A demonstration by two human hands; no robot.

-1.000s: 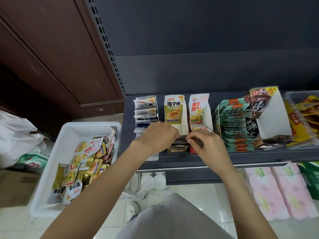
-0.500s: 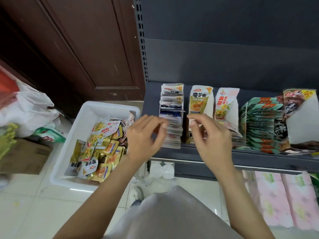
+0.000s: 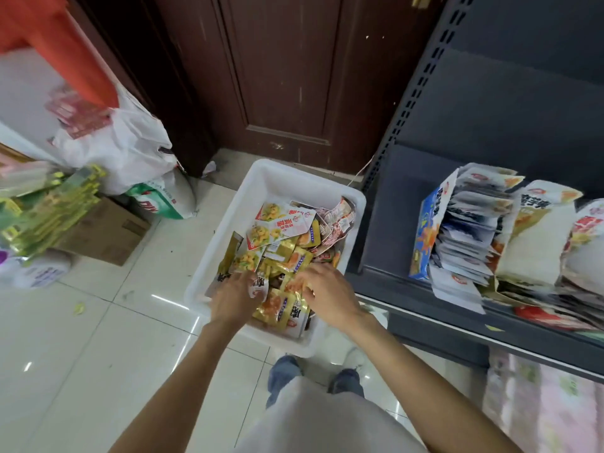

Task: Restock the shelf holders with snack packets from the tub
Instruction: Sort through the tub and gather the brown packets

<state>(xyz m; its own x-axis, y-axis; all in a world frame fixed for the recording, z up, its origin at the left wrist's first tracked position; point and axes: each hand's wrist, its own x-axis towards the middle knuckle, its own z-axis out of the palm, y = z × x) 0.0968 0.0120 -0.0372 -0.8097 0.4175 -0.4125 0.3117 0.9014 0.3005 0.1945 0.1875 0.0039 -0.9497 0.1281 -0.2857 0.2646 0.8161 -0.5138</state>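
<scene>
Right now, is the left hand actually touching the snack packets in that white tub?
Touching. The head view shows the left hand down inside the white tub, its fingers lying on the gold snack packets with no gap visible.

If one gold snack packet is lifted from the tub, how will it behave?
The gold snack packet is probably floppy: those in the white tub lie bent and overlapping. Its glossy foil may slip. It looks thin, so likely light.
</scene>
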